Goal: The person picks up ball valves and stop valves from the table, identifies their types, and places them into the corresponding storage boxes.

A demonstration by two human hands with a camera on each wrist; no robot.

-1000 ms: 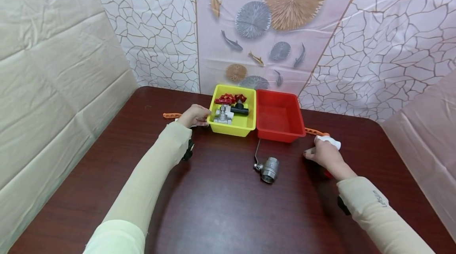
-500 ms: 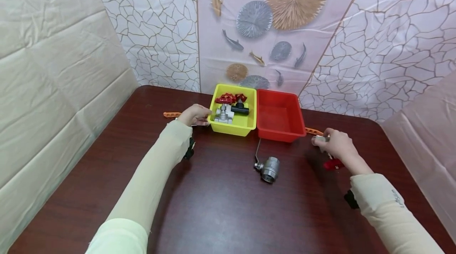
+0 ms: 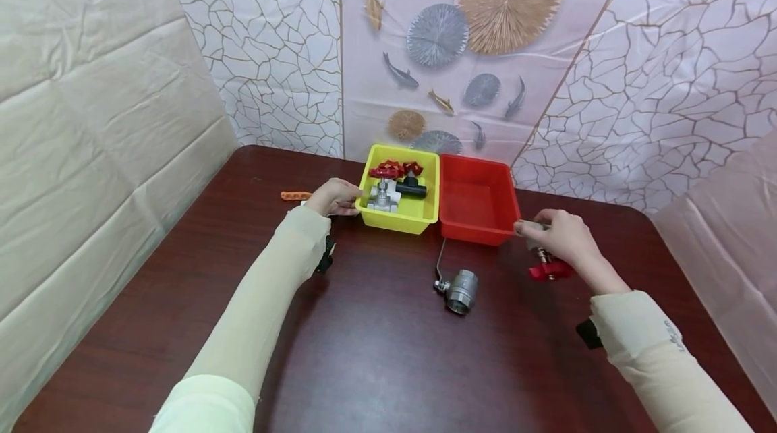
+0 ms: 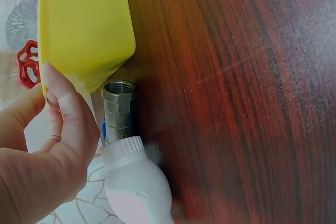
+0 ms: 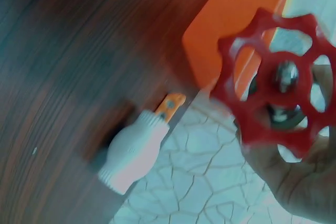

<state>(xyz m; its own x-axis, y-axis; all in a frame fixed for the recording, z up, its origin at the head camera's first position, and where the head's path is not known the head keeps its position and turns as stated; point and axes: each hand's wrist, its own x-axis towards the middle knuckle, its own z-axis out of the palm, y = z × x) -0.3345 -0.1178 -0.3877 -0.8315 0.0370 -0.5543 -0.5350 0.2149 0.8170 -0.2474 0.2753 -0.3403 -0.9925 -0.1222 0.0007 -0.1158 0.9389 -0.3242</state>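
The red-wheel valve (image 3: pixel 549 270) sits in my right grip (image 3: pixel 564 239), pinched by its body between fingers and thumb. It lies just beside the near right corner of the red bin (image 3: pixel 476 233), on the outer side; I cannot tell whether the fingertips touch the rim. Its long axis runs from the fingertips back toward the person, with the wheel at the near, seemingly lower end. It looks clear of the surface (image 3: pixel 376 352).

Since the bin is to the left of this grip, I judge that any leftward shift turns on that raised right wall, with the hanging wheel the likeliest part to catch.

The right grip is the nearer one to the red bin. My left grip (image 3: pixel 334 197) is well apart, pinching the left rim of the yellow bin (image 3: pixel 397 222), which stands alongside the red one and holds a grey valve (image 3: pixel 384 197) and a black valve (image 3: pixel 411 188), among others.

In front of the red bin lies the lever valve (image 3: pixel 463 291), lever pointing at the bin, off the straight line from my right grip. A white valve (image 5: pixel 134 153) lies near the surface's far edge; another white valve (image 4: pixel 139 182) and a metal valve (image 4: pixel 119 108) lie beyond the left grip.
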